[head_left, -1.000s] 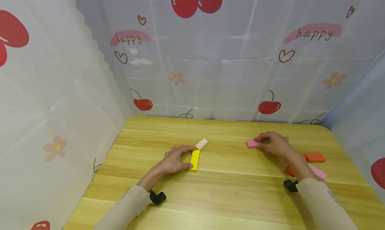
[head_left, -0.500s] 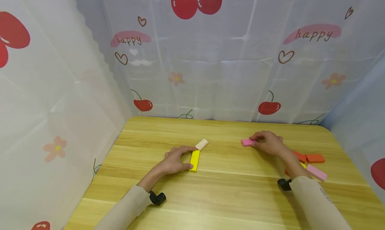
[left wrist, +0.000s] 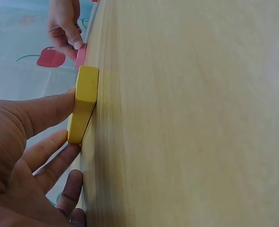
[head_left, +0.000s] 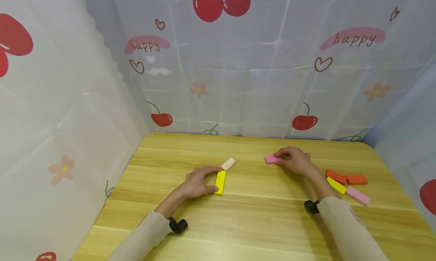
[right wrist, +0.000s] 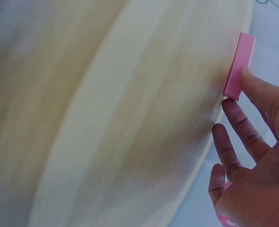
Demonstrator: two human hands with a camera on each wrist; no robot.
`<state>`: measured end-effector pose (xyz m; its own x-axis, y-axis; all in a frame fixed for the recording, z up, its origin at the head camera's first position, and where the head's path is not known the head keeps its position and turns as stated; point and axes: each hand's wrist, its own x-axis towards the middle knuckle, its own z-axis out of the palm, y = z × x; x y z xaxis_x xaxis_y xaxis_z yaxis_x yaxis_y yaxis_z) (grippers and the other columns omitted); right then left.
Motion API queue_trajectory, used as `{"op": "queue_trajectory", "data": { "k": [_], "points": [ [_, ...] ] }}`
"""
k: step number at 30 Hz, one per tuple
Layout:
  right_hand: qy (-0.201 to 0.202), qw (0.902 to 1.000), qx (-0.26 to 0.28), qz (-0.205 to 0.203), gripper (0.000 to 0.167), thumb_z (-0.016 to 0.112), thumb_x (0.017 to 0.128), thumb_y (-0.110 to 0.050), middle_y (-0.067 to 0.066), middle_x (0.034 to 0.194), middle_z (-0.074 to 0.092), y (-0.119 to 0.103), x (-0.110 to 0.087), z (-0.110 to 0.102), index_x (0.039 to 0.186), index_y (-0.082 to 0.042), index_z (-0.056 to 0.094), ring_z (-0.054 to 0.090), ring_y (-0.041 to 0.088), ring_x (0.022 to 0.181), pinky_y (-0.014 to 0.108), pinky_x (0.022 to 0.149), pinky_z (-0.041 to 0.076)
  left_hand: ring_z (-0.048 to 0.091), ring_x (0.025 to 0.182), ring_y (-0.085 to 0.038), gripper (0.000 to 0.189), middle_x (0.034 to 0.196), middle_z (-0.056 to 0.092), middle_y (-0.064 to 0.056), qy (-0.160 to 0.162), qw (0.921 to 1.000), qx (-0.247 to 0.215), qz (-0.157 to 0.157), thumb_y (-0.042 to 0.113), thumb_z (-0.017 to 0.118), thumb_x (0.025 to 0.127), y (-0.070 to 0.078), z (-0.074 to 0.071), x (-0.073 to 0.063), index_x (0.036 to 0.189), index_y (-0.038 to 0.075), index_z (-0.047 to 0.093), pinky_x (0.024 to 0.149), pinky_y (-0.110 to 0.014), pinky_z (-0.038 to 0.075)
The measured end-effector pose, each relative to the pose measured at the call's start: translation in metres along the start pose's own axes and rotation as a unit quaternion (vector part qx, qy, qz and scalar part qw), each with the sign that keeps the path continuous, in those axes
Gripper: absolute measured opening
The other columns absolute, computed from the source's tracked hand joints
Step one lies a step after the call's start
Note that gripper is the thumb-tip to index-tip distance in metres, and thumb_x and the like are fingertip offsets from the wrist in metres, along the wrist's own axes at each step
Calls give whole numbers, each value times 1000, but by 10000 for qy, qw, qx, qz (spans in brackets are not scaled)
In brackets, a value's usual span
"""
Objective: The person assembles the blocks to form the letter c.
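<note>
My left hand (head_left: 195, 183) grips a yellow block (head_left: 220, 183) lying flat on the table, thumb at its near end and index finger at its far end. A plain wooden block (head_left: 228, 164) sits at that far end, angled away to the right. In the left wrist view the yellow block (left wrist: 86, 92) shows its end beside the thumb. Off to the right, my right hand (head_left: 295, 161) pinches a pink block (head_left: 271, 160) between thumb and fingers, close over the tabletop. The right wrist view shows the thumb against one face of this pink block (right wrist: 239, 66).
Right of my right forearm lie two orange blocks (head_left: 356, 179), a yellow block (head_left: 336, 185) and a light pink block (head_left: 357, 196), grouped together. The wooden table (head_left: 259, 223) ends at a cherry-patterned curtain (head_left: 252, 102) behind and on both sides.
My right hand has carried the pink block leftward, toward the wooden block. Its forearm has uncovered more of the blocks on the right. The left hand stays on the yellow block.
</note>
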<state>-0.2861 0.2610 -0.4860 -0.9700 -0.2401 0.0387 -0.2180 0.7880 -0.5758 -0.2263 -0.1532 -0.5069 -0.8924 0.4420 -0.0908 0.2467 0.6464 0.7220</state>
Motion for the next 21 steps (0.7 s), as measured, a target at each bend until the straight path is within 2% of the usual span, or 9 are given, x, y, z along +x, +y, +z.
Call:
{"op": "queue_trajectory", "data": {
  "k": [10, 21],
  "points": [
    [-1, 9999, 83, -95, 22, 76, 101, -22, 18, 128, 76, -10, 16, 15, 121, -13, 81, 64, 44, 125, 81, 102, 22, 44, 140, -34, 65, 163, 56, 4, 92, 10000, 9, 6, 30, 85, 94, 1, 0, 0, 153, 38, 58, 105, -60, 23],
    [21, 9998, 188, -76, 22, 77, 101, -22, 18, 131, 75, -22, 24, 28, 120, -14, 81, 63, 44, 128, 77, 103, 23, 44, 138, -32, 66, 164, 55, 5, 75, 10000, -12, 32, 29, 84, 95, 2, 0, -1, 154, 37, 58, 104, -59, 23]
  ]
}}
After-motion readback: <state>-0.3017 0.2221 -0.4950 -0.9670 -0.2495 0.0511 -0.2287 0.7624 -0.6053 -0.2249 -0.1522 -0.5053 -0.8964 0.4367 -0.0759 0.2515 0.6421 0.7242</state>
